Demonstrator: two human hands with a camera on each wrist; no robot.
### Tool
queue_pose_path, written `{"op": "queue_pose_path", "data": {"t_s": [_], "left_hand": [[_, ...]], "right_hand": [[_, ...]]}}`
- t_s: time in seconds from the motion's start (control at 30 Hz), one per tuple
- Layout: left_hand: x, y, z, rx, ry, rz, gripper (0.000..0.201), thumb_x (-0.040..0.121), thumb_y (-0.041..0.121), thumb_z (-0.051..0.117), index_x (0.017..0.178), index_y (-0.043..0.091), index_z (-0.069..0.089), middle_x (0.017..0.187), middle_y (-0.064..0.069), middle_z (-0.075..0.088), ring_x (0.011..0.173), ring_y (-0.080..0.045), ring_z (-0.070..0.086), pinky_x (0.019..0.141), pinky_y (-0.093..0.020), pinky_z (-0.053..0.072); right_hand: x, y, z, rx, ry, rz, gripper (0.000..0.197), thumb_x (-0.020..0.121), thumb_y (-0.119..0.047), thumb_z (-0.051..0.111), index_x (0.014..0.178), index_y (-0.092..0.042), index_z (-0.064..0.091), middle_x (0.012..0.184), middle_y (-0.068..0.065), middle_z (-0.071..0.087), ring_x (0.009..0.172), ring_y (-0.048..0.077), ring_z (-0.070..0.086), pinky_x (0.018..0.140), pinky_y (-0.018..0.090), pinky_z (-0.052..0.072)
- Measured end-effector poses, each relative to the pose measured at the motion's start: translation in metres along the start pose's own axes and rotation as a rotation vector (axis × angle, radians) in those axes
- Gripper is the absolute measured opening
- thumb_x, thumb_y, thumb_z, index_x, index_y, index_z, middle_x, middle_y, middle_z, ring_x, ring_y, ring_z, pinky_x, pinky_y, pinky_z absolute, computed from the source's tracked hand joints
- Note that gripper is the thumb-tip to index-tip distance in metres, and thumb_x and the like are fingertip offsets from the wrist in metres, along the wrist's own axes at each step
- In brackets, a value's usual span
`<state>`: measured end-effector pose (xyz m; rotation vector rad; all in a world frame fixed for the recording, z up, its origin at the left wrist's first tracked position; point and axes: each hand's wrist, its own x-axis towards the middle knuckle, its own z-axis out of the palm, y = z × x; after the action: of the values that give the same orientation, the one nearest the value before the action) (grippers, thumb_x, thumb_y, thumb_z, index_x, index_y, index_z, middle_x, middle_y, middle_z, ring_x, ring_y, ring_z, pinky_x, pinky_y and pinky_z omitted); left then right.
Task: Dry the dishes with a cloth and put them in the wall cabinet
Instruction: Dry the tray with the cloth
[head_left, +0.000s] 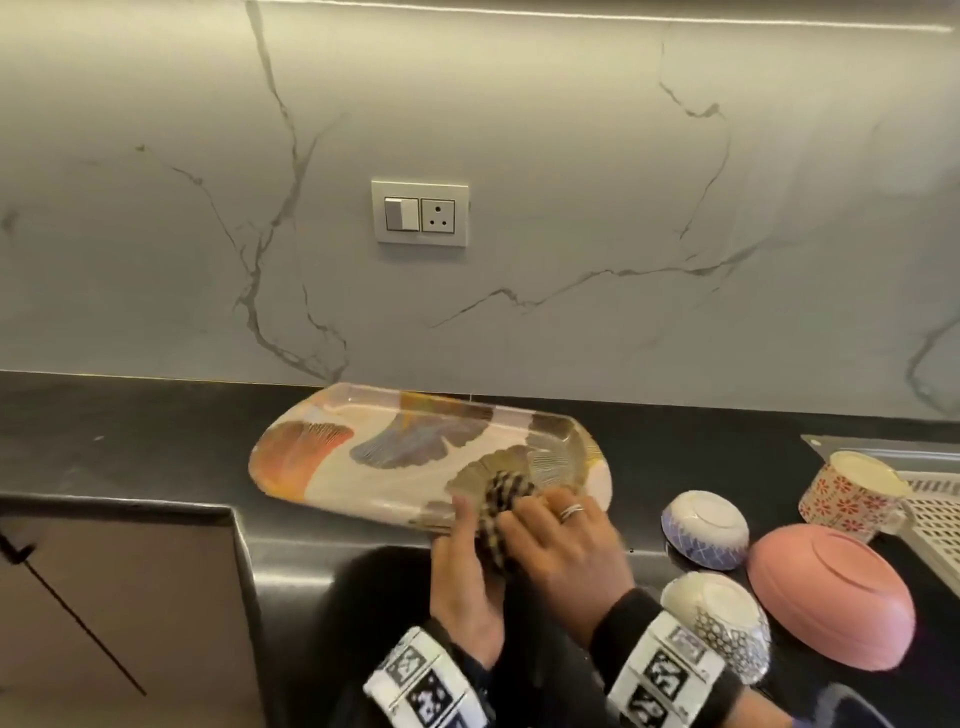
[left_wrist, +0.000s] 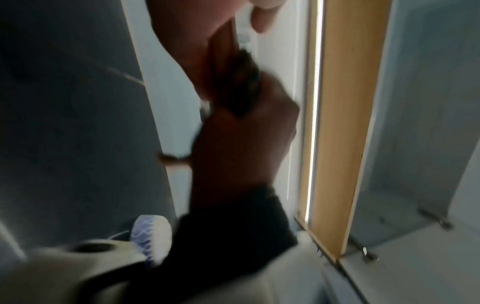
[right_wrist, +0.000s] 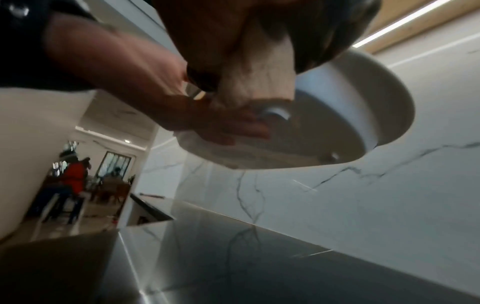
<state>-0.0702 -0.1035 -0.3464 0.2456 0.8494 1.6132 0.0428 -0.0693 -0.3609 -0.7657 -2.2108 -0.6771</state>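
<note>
Bowls (head_left: 705, 530) crowd right; counter (head_left: 130, 447) left lies open

One tray (head_left: 363, 457), three bowls (head_left: 705, 529), one mug (head_left: 852, 493), one cloth (head_left: 501, 519)

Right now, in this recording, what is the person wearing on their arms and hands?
Both forearms are covered by dark, near-black long sleeves. Each wrist carries a white band printed with square black-and-white coded markers. The right hand wears a silver ring that looks like stacked bands. The left hand shows no ring from the head view. No gloves on either hand.
</note>
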Motion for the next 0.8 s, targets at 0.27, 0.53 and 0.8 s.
{"op": "queue_pose_path", "data": {"t_s": [0.27, 0.53, 0.8], "left_hand": [[0.019, 0.017, -0.016, 0.178, 0.16, 0.198, 0.037, 0.098, 0.032, 0.041, 0.111, 0.0, 0.053, 0.095, -0.015, 0.065, 0.076, -0.021, 0.064, 0.048, -0.021, 0.052], [0.042, 0.065, -0.024, 0.363, -0.064, 0.092, 0.038, 0.097, 0.035, 0.038, 0.106, 0.004, 0.059, 0.099, -0.016, 0.068, 0.088, -0.028, 0.066, 0.072, -0.039, 0.055], [0.049, 0.102, -0.031, 0.288, -0.33, -0.14, 0.068, 0.087, 0.053, 0.036, 0.12, -0.002, 0.056, 0.109, -0.023, 0.066, 0.094, -0.034, 0.067, 0.073, -0.039, 0.057]], "right_hand": [[-0.006, -0.004, -0.016, 0.101, -0.048, -0.118, 0.015, 0.089, -0.015, 0.047, 0.095, -0.019, 0.06, 0.088, -0.003, 0.062, 0.078, 0.021, 0.056, 0.066, 0.032, 0.049], [-0.01, 0.026, -0.024, 0.088, -0.014, -0.25, 0.025, 0.083, -0.015, 0.059, 0.107, -0.02, 0.055, 0.104, -0.001, 0.053, 0.094, 0.021, 0.054, 0.082, 0.037, 0.048], [-0.007, 0.043, -0.03, 0.062, 0.04, -0.281, 0.009, 0.093, -0.016, 0.049, 0.1, -0.018, 0.054, 0.087, 0.0, 0.067, 0.092, 0.023, 0.054, 0.075, 0.035, 0.052]]}}
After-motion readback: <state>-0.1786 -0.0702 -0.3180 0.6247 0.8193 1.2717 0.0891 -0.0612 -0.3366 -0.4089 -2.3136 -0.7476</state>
